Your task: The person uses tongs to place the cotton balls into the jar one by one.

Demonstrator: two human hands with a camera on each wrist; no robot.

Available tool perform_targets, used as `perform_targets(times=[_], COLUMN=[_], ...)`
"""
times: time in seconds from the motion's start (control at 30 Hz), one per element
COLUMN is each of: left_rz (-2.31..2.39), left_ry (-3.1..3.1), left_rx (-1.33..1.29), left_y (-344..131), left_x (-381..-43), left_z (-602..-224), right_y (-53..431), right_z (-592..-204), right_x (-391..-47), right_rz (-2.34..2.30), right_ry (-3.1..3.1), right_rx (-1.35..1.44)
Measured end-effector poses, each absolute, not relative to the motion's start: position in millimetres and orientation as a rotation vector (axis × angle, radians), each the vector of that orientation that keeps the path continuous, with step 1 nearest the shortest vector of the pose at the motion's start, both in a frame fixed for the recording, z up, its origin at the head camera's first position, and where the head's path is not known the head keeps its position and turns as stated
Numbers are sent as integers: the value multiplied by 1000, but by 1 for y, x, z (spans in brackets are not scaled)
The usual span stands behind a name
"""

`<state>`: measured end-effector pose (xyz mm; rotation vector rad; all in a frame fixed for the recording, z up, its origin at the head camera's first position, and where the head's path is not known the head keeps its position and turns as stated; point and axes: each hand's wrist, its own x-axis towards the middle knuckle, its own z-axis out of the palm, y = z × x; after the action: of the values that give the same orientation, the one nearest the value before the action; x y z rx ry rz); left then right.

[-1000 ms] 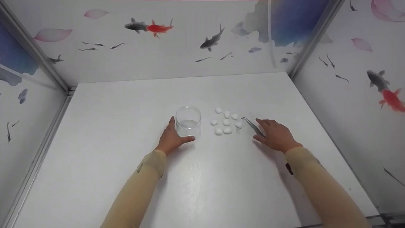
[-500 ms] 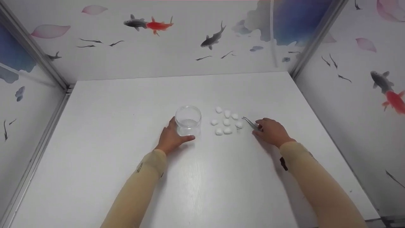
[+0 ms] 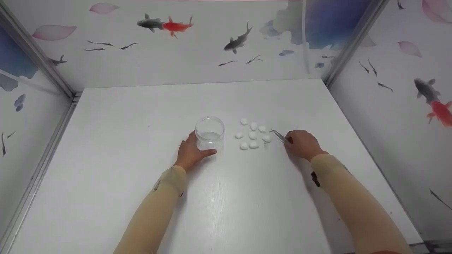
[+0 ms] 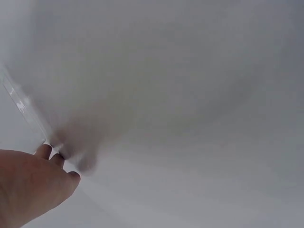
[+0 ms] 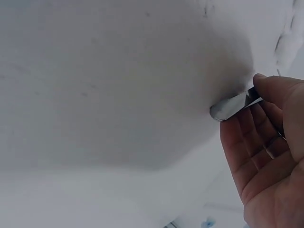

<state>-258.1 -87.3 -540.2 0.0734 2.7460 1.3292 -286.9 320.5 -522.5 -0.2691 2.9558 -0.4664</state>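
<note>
A clear round jar (image 3: 209, 129) stands upright on the white table, its mouth uncovered. My left hand (image 3: 191, 153) holds it low on the near left, thumb in front and fingers round the far left side. In the left wrist view, the jar's edge (image 4: 23, 105) shows beyond that hand. Metal tweezers (image 3: 278, 136) with bent tips are pinched in my right hand (image 3: 304, 144), tips pointing left; the right wrist view shows the tweezers' broad end (image 5: 230, 107) between thumb and fingers. Several small white cotton balls (image 3: 252, 135) lie between the jar and the tweezers.
The white tabletop (image 3: 219, 197) runs back to a wall panel (image 3: 204, 67) printed with fish. Side panels (image 3: 388, 116) with metal corner posts (image 3: 353, 46) stand at left and right.
My right hand has closed its fingers and thumb on the tweezers, shifting slightly left and up. The left hand stays at the jar; the cotton balls lie as before.
</note>
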Motion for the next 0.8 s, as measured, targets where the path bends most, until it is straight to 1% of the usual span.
perform_targets(times=[0.1,0.3,0.43,0.8], left_rz=[1313,1278,1252,1309], left_ry=[2759,2776,2781,2663], left_rx=[77,82,81,-45], left_y=[-88,-89,-89,-88], left_x=[-259,-260,-260,-259], left_z=[-540,-539,-538,-538], right_y=[323,326,321,306], right_z=[-519,-512,-507,-499], right_x=[-287,-288,-286,-281], right_rz=[-470,-538,-602,-741], right_ry=[2951,2930,2892,2824], right_rx=[-268,-385,-405,-472])
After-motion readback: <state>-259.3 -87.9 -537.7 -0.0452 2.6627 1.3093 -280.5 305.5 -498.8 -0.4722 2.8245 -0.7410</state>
